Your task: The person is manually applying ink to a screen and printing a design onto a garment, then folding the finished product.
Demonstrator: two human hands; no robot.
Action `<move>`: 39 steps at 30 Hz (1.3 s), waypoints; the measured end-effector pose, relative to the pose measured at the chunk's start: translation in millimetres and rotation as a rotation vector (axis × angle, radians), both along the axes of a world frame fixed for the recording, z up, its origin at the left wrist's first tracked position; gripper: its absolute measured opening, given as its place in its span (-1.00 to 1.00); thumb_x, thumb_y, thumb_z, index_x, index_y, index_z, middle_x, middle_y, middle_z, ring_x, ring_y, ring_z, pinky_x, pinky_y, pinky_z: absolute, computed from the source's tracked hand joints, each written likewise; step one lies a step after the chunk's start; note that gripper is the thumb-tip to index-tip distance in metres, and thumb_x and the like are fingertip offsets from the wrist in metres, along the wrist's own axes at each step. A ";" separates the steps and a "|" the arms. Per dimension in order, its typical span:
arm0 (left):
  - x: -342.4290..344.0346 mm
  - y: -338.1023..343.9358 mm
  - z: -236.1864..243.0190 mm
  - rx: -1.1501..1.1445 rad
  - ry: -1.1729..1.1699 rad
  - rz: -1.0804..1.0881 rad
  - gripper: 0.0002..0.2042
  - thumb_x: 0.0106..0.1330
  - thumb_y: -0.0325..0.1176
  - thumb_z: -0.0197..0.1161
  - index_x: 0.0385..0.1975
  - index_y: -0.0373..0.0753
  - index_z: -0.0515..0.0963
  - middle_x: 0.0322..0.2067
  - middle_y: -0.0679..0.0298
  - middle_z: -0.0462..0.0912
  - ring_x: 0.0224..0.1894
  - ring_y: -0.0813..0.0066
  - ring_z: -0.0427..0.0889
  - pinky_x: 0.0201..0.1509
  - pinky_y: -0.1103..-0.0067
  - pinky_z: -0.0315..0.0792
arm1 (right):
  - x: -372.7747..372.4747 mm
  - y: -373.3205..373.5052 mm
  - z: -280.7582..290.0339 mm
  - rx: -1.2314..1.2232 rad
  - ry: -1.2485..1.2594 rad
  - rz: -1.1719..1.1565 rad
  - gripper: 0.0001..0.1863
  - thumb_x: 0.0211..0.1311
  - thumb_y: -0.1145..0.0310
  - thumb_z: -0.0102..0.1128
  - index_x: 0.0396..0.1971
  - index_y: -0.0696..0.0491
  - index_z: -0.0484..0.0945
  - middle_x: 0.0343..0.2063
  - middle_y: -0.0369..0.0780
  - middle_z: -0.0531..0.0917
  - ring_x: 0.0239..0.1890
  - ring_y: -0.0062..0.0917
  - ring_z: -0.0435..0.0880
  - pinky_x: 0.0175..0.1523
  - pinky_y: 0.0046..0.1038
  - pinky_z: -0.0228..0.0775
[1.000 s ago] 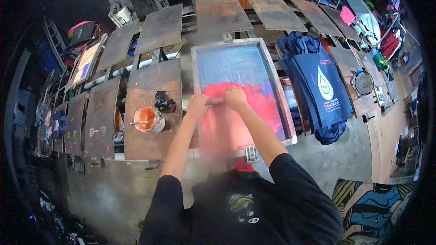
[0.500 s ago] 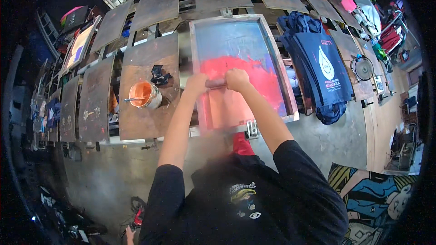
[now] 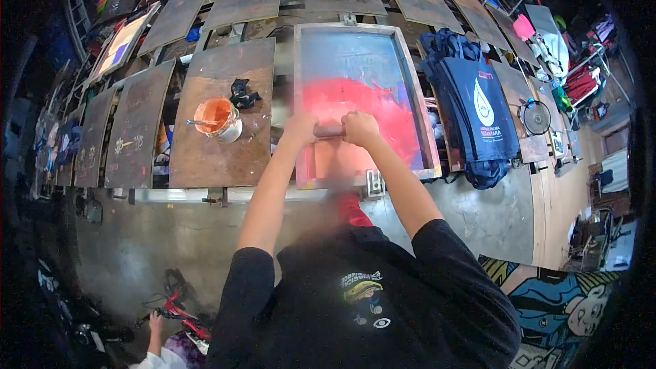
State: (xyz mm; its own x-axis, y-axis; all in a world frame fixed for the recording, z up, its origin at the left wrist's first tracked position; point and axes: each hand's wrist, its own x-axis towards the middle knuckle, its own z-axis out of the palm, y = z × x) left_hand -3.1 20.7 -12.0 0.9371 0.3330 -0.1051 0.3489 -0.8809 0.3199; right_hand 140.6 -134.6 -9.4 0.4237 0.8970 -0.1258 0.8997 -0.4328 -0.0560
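Both hands, the left hand [image 3: 301,126] and right hand [image 3: 360,127], have their fingers clenched around a squeegee handle [image 3: 329,131] on the metal-framed printing screen smeared with red ink [image 3: 362,99]. Left of the screen, an orange-filled paint tub [image 3: 217,119] stands on a brown wooden counter [image 3: 212,157].

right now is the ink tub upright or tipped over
Upright: the tub stands on a brown board, its open mouth showing orange ink, a stick resting inside.
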 end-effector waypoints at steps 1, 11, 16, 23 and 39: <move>-2.8 -2.8 1.5 0.001 -0.002 -0.011 -0.61 -0.18 -0.26 0.56 -0.29 -0.15 0.66 -0.29 0.10 0.68 -0.15 0.07 0.66 -0.10 0.23 0.54 | -3.9 -2.8 3.4 -0.021 0.009 0.004 -0.82 0.00 0.28 0.27 -0.37 -0.04 0.72 -0.27 -0.17 0.72 -0.15 -0.32 0.73 -0.14 -0.23 0.62; -12.1 -31.4 -1.3 0.099 0.031 0.000 -0.70 -0.22 -0.38 0.51 -0.38 -0.12 0.68 -0.35 0.12 0.70 -0.21 0.11 0.70 -0.13 0.27 0.57 | -23.1 -28.4 -5.0 0.081 -0.006 0.002 -0.76 -0.13 0.25 0.40 -0.38 -0.04 0.68 -0.29 -0.20 0.71 -0.15 -0.30 0.70 -0.10 -0.21 0.60; -16.6 -35.2 -5.5 0.134 0.028 -0.039 -0.73 -0.24 -0.41 0.49 -0.44 -0.13 0.68 -0.40 0.08 0.70 -0.25 0.08 0.71 -0.17 0.24 0.57 | -26.8 -35.2 -9.9 0.110 -0.017 0.042 -0.76 -0.13 0.26 0.40 -0.37 -0.04 0.68 -0.29 -0.20 0.70 -0.14 -0.31 0.69 -0.10 -0.21 0.60; -8.8 -9.3 9.7 0.028 0.023 -0.112 -0.67 -0.24 -0.33 0.50 -0.38 -0.18 0.67 -0.31 0.09 0.70 -0.21 0.06 0.68 -0.11 0.26 0.56 | -6.7 -17.1 -2.3 0.031 -0.014 0.077 -0.76 -0.09 0.24 0.36 -0.37 -0.03 0.69 -0.30 -0.17 0.72 -0.17 -0.29 0.71 -0.10 -0.21 0.60; 60.2 53.3 11.8 0.080 -0.166 -0.025 -0.67 -0.05 -0.18 0.46 -0.32 -0.18 0.62 -0.30 0.07 0.67 -0.16 -0.01 0.63 -0.09 0.20 0.49 | 85.5 67.3 -9.8 0.016 0.003 0.048 -0.75 -0.08 0.19 0.35 -0.32 -0.12 0.69 -0.29 -0.23 0.72 -0.17 -0.31 0.72 -0.12 -0.20 0.61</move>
State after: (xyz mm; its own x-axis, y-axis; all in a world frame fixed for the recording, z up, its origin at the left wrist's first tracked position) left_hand 57.1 73.9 -0.2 0.9473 0.3106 0.0779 0.2750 -0.9136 0.2995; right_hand 226.0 -67.3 -19.2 0.3795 0.9183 -0.1124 0.9193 -0.3879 -0.0657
